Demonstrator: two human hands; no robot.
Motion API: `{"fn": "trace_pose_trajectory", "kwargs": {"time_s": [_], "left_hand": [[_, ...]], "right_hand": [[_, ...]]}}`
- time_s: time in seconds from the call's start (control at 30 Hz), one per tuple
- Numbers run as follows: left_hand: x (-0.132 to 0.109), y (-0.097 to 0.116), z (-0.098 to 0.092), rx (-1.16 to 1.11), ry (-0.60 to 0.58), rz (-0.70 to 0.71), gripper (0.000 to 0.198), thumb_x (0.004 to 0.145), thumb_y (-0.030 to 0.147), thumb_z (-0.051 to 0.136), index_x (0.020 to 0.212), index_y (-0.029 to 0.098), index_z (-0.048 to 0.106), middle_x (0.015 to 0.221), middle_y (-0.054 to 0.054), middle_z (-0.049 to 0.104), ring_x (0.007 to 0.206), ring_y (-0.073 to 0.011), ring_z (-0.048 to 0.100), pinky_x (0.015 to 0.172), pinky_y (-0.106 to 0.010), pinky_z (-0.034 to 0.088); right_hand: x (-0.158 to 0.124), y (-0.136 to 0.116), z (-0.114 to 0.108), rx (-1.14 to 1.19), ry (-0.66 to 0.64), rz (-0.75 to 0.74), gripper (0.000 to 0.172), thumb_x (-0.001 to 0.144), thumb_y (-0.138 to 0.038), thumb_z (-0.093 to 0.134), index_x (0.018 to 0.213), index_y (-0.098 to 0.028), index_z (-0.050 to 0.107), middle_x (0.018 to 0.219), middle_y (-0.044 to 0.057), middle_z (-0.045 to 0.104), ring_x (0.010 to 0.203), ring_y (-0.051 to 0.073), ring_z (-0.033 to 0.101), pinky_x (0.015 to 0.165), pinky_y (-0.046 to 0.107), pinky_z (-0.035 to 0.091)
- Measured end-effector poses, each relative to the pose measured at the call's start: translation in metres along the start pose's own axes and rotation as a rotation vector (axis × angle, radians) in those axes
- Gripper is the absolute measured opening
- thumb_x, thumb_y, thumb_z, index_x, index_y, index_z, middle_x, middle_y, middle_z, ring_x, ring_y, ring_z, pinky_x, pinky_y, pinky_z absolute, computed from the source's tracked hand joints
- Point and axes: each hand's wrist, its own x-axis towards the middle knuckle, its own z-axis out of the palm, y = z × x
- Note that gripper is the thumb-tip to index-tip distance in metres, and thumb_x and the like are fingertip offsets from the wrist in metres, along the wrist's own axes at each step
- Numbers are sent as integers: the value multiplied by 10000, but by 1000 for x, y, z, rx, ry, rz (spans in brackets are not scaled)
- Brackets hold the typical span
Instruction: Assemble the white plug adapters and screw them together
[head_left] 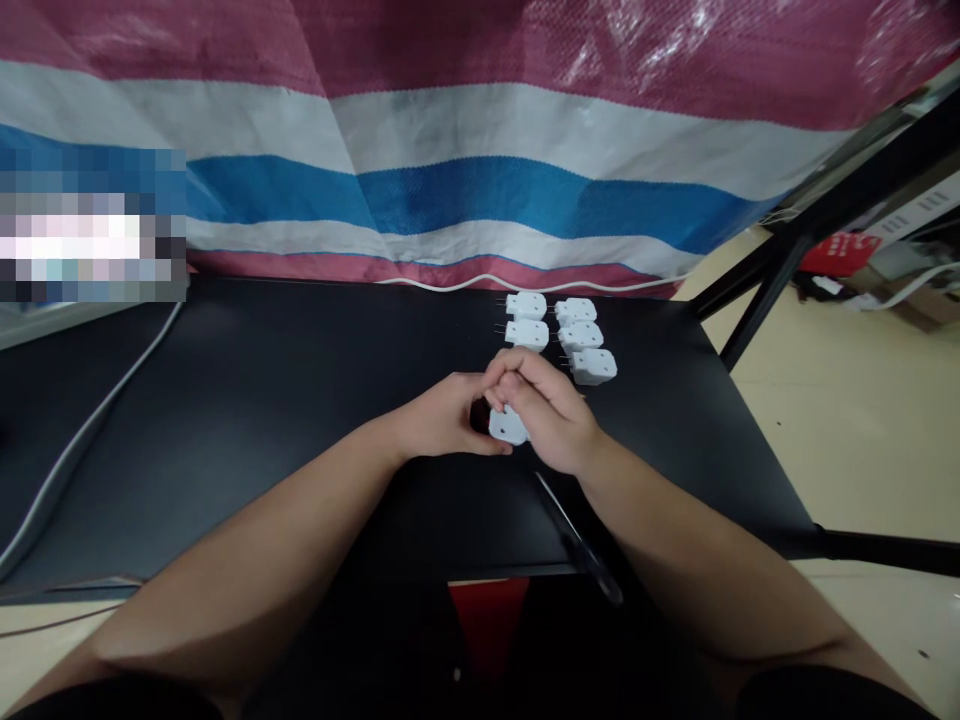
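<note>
Closing together just in front of the desk's middle, the left hand (442,420) and right hand (538,410) are both curled around a white plastic plug (508,427), with the right hand's fingers wrapped over its top. A small dark piece (479,415) shows at the left hand's fingertips, though the view does not settle what it is. Just beyond the hands stand five more white plugs (575,312) in two short columns, their metal pins pointing left, the nearest almost touching the right hand. Black-handled scissors (579,540) lie below the right wrist, angled toward the near edge of the black desk (225,400). The desk top stretches well to the left of the hands, where a grey cable (97,420) runs diagonally across it, while the plugs sit closer to its right edge. A thin white cable (495,284) follows the far edge against a red, white and blue woven tarp (570,200). Past the right edge, a black metal desk frame (757,290) stands over a beige floor (862,420).
</note>
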Motion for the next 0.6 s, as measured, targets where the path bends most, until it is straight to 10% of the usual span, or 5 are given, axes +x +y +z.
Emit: {"fn": "trace_pose_trajectory", "kwargs": {"time_s": [0.23,0.6], "left_hand": [[2,1,-6,34,10,-22,402,791,244,890,1167,212,755,1059,-61,776,923,-236,719,780,-357,567],[2,-2,-6,5,4,-29,372,778,260,908,1097,162,745,984,-38,751,852,-187,675,740,-304,530]], "right_hand": [[2,-2,-9,-477,126,-104,173,1084,-299,533,1072,-250,699,964,42,690,859,189,653,800,371,555],[4,19,-21,-389,139,-55,152,1074,-297,590,1070,-238,731,891,10,726,764,161,670,753,337,573]]}}
